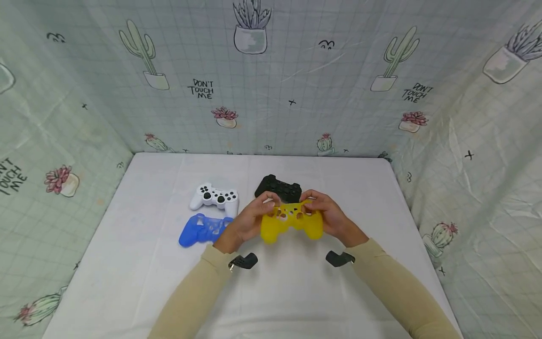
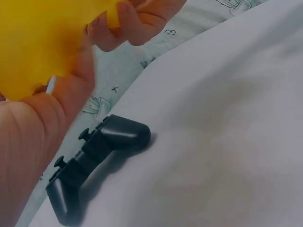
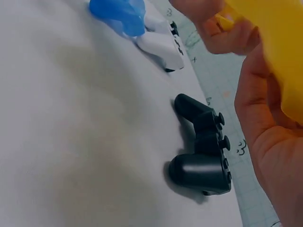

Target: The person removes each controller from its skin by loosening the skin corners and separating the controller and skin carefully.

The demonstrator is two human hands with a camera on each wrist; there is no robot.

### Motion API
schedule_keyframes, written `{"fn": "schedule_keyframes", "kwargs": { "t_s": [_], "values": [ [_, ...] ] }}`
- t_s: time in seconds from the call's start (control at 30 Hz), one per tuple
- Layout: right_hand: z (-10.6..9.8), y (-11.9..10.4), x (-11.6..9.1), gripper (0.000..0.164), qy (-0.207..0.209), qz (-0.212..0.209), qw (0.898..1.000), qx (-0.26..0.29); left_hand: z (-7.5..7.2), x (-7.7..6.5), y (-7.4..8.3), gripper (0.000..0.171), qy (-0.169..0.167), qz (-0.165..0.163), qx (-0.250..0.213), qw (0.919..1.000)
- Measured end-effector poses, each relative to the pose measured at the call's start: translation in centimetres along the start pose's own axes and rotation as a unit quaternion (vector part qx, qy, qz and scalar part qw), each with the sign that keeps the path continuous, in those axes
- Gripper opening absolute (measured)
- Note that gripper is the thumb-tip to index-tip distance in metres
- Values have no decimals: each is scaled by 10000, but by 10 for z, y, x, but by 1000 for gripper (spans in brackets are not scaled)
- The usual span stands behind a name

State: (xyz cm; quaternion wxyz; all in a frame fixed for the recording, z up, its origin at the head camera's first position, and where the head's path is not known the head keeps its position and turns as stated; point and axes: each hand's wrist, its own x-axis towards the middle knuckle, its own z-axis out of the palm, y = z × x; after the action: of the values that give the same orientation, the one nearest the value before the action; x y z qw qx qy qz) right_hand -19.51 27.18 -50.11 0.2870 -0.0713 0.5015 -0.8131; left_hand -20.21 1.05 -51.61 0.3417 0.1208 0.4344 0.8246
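Observation:
A yellow silicone controller cover [image 1: 312,227] is held up above the table between both hands, its button and stick holes showing in the head view. My left hand [image 1: 250,217] grips its left side near the top edge, fingers curled behind it. On the opposite side my right hand [image 1: 333,217] pinches the top right part with thumb and fingers. Just beyond the cover a black game controller [image 1: 275,184] lies on the table, partly hidden by the hands and cover in the head view. Both wrist views show this black controller [image 2: 123,133] whole, below the raised cover [image 3: 286,52].
To the left lies a white game controller [image 1: 220,194] with black sticks. Nearer me is a blue silicone cover [image 1: 199,230], partly hidden by my left wrist. The white table [image 1: 288,296] is bordered by hanging cactus-print cloth [image 1: 271,84] behind and at both sides.

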Motion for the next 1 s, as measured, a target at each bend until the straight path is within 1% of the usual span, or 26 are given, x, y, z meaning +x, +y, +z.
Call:
{"fn": "schedule_keyframes", "kwargs": {
  "t_s": [0.1,0.17,0.23,0.27,0.3,0.33,0.4,0.47,0.57,0.63,0.67,0.73,0.83,0.87,0.93,1.0],
  "values": [
    [1,2,0,23,176,36,9996,-232,-2,-1,-1,22,324,-182,259,9990],
    [2,3,0,19,446,112,9978,-467,-4,-1,-2,24,568,-345,537,9963],
    [4,5,0,14,818,220,9939,-706,-7,-2,-4,28,876,-537,1014,9895],
    [5,7,0,13,973,277,9913,-847,-9,-3,-5,31,1037,-631,1321,9838],
    [5,9,-1,14,1119,340,9885,-958,-12,-3,-6,34,1206,-727,1650,9762],
    [5,11,-1,15,1261,402,9853,-1077,-13,-4,-7,38,1377,-820,2017,9662],
    [6,17,-2,18,1498,540,9785,-1312,-16,-5,-9,43,1689,-984,2690,9431],
    [6,24,-2,20,1660,722,9717,-1514,-18,-7,-11,44,1886,-1039,3292,9194],
    [7,37,-2,20,1847,1030,9595,-1862,-16,-10,-14,40,1983,-1049,4094,8843],
    [7,45,-1,22,1951,1196,9497,-2136,-13,-13,-16,38,1988,-1067,4581,8598],
    [7,49,0,22,2004,1267,9441,-2292,-12,-14,-17,38,1959,-1102,4786,8488],
    [5,55,1,22,2086,1377,9322,-2616,-10,-17,-18,38,1900,-1162,5055,8336],
    [2,58,4,22,2186,1408,9103,-3221,-8,-18,-18,39,1805,-1244,5376,8142],
    [2,57,6,22,2220,1392,9026,-3414,-8,-18,-17,39,1805,-1251,5451,8091],
    [1,56,10,23,2300,1311,8865,-3796,-8,-16,-15,43,1909,-1259,5555,7995],
    [2,53,15,26,2465,1223,8676,-4142,-9,-11,-13,53,2179,-1287,5582,7902]
  ]
}}
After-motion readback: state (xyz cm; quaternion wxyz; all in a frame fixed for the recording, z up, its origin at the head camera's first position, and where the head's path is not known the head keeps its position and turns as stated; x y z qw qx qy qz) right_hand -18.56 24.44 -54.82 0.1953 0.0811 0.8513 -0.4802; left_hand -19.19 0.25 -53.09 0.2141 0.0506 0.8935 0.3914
